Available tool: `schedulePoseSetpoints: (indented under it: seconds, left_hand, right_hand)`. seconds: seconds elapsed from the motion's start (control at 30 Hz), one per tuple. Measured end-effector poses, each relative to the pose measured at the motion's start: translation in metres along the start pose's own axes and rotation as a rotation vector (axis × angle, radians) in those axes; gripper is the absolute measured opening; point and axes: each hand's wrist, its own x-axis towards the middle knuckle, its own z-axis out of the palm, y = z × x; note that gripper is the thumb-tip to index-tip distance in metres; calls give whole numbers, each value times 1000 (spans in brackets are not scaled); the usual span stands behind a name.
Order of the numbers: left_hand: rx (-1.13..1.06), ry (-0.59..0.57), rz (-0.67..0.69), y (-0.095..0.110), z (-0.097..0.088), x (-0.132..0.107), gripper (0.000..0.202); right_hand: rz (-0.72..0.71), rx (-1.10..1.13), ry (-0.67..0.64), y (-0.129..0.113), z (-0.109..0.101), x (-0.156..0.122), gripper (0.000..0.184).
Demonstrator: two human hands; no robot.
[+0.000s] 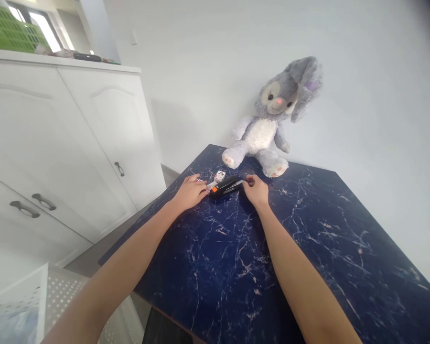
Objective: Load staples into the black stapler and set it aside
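Note:
A black stapler (224, 187) with an orange patch lies on the dark blue marbled table (218, 258), between my two hands. My right hand (256, 190) pinches a thin silvery strip (240, 183) at the stapler's right end; whether the strip belongs to the stapler, I cannot tell. My left hand (190, 193) is at the orange end, its fingers curled over a small white-and-red piece (199, 180) that they mostly hide. Just behind the stapler sits a small white box (220, 177) with red and dark print. A whitish flap (211, 185) shows beside my left fingertips.
A grey plush rabbit (263, 136) sits at the table's back edge against the white wall. White cabinets (107, 124) stand to the left, with a green basket (12, 28) on top. A white perforated bin (45, 296) is at the lower left, below the table.

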Motion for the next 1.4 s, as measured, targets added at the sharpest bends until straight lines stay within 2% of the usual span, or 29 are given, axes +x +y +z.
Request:
schedulePoseSetpoints:
  seconds: [0.13,0.27,0.37,0.43,0.5,0.57,0.7,0.8,0.9,1.03,1.23,1.4]
  left_hand:
    - [-66,59,-3,4,1,-1,22]
    - [-63,72,71,8,4,-4,22]
    - [-85,61,88,3,3,-4,24]
    - [-132,58,87,-1,1,-4,24]
    - [-195,88,65,-5,-3,-4,25]
    - [-279,163,2,-6,-6,-4,25]
    - [-516,301,-176,-3,-9,-4,27]
    - [-711,317,-369,-3,-6,-2,29]
    - [-905,275,-545,-6,-2,-1,34]
    - [-1176,218,-595,-9,1,-1,38]
    - [-1417,219,-633,-6,0,-2,41]
    - [-1451,231,-625,-1,-4,1,36]
  right_hand:
    - [-122,-92,-107,1,6,-1,29]
    - [-250,-159,-191,3,10,0,39]
    - [-204,-144,-196,3,9,1,34]
    - [-146,-102,-169,2,7,2,28]
    - [-152,-60,-125,1,5,2,24]
    - [-237,-44,-107,-1,3,0,22]
    - [-387,-131,-166,-5,-1,-7,23]
    - [-399,-237,-124,-7,-6,-13,23]
    - [-406,-287,-87,-9,-8,-17,20]
    - [-334,-204,-82,-8,-9,-14,15]
    - [12,329,-143,7,-9,-2,4]
    - [143,571,-4,21,-11,2,14]
